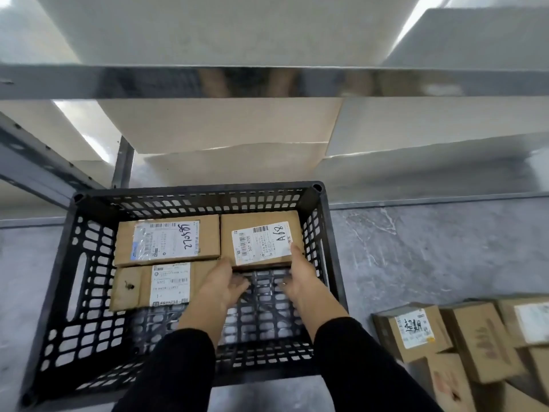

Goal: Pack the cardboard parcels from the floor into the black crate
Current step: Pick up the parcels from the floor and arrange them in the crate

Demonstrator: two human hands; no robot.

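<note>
Both hands inside crate (329, 233): left hand (221, 282) and right hand (300, 276) grip near edge of parcel (261, 242). Remaining parcels (416, 331) lie on floor to right, nearer right hand.

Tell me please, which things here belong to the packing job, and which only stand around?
Job:
- black plastic lattice crate
- three labelled brown cardboard parcels in it, one marked A68
- brown cardboard parcels on the floor
- left hand, right hand

Standing around:
- grey metal shelf rack
- large pale boxes

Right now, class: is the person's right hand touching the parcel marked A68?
Touching. The head view shows the right hand with its thumb lying on the A68 parcel.
</note>
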